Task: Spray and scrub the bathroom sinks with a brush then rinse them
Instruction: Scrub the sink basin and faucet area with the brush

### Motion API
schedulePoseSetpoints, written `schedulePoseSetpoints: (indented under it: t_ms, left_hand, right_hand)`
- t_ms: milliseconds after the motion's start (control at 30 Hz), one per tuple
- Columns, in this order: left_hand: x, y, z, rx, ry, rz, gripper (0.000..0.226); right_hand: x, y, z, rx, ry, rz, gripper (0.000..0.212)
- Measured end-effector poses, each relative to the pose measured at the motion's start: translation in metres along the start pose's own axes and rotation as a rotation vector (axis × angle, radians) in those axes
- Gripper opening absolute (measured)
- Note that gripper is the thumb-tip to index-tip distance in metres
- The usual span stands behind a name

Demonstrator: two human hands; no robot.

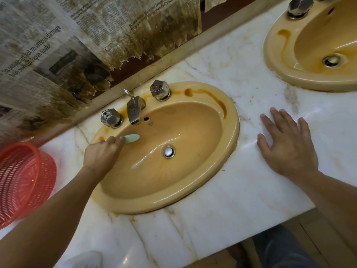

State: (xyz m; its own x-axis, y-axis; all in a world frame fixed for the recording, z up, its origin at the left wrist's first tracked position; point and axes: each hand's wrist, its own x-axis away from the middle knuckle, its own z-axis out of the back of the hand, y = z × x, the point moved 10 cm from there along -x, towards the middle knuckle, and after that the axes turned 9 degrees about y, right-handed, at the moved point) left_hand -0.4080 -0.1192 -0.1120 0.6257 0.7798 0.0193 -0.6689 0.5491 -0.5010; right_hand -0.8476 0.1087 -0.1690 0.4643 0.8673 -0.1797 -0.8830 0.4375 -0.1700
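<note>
Left hand [102, 153] grips pale green brush [133, 137] against sink [229, 136] back wall; right hand [287, 149] flat, fingers spread, on counter [222, 219].

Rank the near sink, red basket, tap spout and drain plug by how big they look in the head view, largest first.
1. near sink
2. red basket, though the frame edge cuts part of it off
3. tap spout
4. drain plug

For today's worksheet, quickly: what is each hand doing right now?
Left hand: grips the brush inside the sink.
Right hand: open, flat on the counter.
</note>
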Motion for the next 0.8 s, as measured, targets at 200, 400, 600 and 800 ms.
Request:
schedulePoseSetpoints:
  t_ms: [200,400,600,800]
  left_hand:
    - [0.04,-0.007,-0.043,0.103,-0.554,0.212,0.019]
    - [0.056,-0.008,-0.029,-0.065,-0.493,0.183,0.02]
    - [0.065,-0.01,-0.027,-0.01,-0.537,0.262,0.017]
    - [0.068,-0.002,-0.021,-0.011,-0.677,0.272,0.011]
  right_hand:
    - [0.0,0.001,-0.002,0.001,-0.016,0.001,0.066]
    - [0.0,0.001,0.0,-0.005,-0.012,0.012,0.066]
    - [-0.001,-0.001,0.0,-0.004,-0.012,0.027,0.066]
    - [0.0,0.0,-0.002,-0.013,-0.02,0.022,0.065]
